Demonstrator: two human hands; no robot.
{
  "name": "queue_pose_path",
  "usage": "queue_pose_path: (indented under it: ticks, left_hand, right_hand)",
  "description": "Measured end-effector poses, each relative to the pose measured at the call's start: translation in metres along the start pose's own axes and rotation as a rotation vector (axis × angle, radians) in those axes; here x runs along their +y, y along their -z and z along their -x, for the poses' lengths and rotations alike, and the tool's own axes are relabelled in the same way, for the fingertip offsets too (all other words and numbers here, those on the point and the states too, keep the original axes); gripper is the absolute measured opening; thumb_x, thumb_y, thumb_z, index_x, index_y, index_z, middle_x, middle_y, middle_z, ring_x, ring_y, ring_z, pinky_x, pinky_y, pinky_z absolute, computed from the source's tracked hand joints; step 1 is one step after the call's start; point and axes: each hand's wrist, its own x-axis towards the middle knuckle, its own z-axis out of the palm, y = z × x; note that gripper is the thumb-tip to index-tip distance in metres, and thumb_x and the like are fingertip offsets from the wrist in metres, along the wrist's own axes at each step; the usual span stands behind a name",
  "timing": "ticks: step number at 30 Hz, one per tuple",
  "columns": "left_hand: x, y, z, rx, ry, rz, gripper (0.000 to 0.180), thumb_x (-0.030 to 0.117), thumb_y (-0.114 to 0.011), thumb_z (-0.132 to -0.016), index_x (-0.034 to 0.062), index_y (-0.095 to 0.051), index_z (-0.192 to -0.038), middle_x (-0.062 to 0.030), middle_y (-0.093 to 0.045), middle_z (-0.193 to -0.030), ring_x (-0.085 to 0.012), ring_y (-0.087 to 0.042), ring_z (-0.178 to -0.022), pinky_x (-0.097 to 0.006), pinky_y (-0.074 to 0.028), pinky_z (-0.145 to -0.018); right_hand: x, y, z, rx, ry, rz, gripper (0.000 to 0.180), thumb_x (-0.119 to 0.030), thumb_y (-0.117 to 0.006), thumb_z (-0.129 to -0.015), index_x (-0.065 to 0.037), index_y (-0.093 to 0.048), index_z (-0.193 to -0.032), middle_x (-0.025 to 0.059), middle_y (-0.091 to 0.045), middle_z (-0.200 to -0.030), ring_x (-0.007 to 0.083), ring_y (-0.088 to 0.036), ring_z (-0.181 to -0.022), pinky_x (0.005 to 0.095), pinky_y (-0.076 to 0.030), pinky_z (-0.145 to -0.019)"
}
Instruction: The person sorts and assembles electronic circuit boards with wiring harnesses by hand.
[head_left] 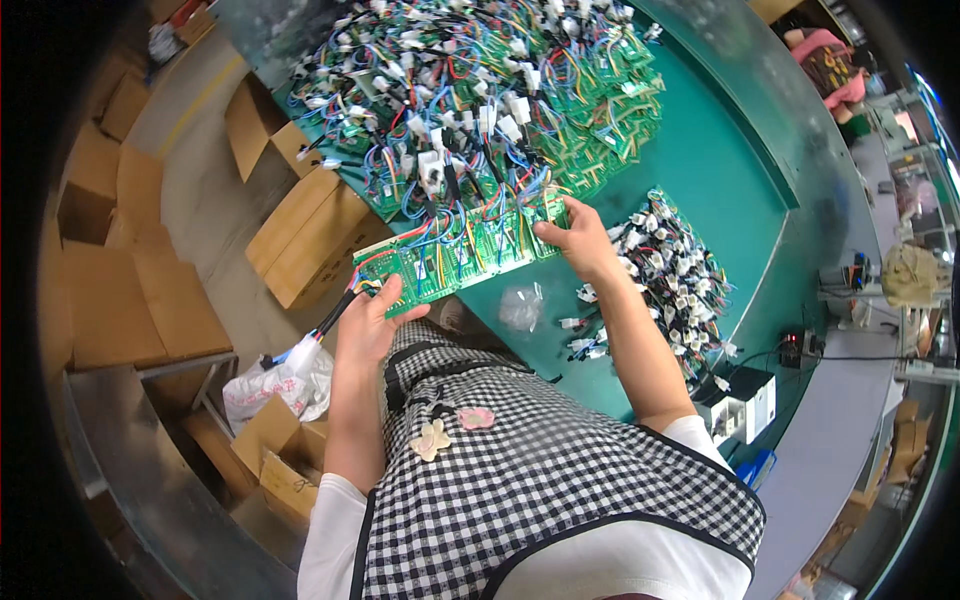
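So, brown cardboard boxes (pixel 300 235) sit stacked on the floor off the left edge of the green surface (pixel 720 190), more of them open further left, and a white plastic bag (pixel 280 385) slumps below them. A small clear bag (pixel 520 305) lies on the surface near the person's lap. Both hands hold a long green circuit board (pixel 455 260) just above the surface's near edge: left hand (pixel 368 325) pinching its lower-left end, right hand (pixel 575 240) gripping the upper-right end. Its long axis runs left to right, tilting up toward the right. Behind it sits a big heap of wired boards (pixel 470 90), and a pile of white connectors (pixel 670 270) lies right.
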Motion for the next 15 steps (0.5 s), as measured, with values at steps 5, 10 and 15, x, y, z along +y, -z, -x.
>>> queue_pose_path:
  ticks: [5,10,15]
  left_hand:
    - [-0.026,-0.027,-0.02,0.166,-0.115,-0.054,0.026,0.007,-0.054,-0.083,0.0027,-0.048,-0.108,-0.0099,-0.056,-0.099,-0.0206,-0.058,-0.085,-0.033,-0.055,-0.06]
    - [-0.009,-0.009,-0.027,-0.199,0.065,0.14,0.029,0.014,-0.053,-0.084,0.0042,-0.048,-0.11,-0.0071,-0.057,-0.099,-0.0195,-0.058,-0.085,-0.037,-0.053,-0.07]
    - [-0.006,-0.022,-0.036,-0.143,0.145,0.025,0.032,0.013,-0.051,-0.085,0.002,-0.045,-0.114,-0.0095,-0.055,-0.101,-0.0212,-0.058,-0.087,-0.038,-0.054,-0.068]
  right_hand:
    - [-0.017,-0.006,0.008,0.574,0.23,0.577,0.034,-0.009,-0.059,-0.071,-0.003,-0.05,-0.103,0.017,-0.06,-0.091,0.0341,-0.058,-0.083,0.0397,-0.043,-0.073]
    - [-0.036,0.012,0.017,0.035,0.099,-0.048,0.04,-0.006,-0.062,-0.073,-0.001,-0.046,-0.11,0.0061,-0.055,-0.097,0.013,-0.05,-0.089,0.028,-0.04,-0.081]
    - [-0.021,-0.011,0.004,0.141,0.222,0.215,0.053,-0.008,-0.066,-0.068,-0.001,-0.038,-0.113,0.0119,-0.052,-0.103,0.0192,-0.049,-0.097,0.0299,-0.036,-0.087]
